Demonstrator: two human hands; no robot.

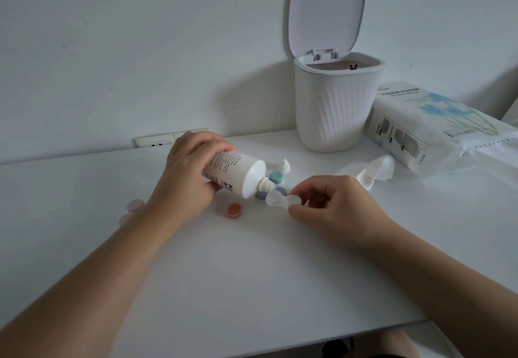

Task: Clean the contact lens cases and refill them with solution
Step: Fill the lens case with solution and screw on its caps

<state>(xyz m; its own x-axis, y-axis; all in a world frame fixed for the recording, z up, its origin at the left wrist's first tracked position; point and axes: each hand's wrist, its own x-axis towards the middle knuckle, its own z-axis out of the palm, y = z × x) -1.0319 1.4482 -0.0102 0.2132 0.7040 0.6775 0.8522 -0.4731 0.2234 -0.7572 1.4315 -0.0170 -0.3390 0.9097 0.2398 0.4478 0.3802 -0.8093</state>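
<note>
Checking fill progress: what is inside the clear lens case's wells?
The clear lens case wells are open, with the solution bottle nozzle above the left one. Whether liquid is inside cannot be told.

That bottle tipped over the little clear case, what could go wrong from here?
1. The left hand tilts the solution bottle with its nozzle at one well of the clear lens case, which the right hand only pinches above the table; solution could miss and spill.
2. The nozzle looks very close to the case; touching it might contaminate the tip.
3. The loose caps, teal, purple and orange, lie underneath and could get splashed.
</note>
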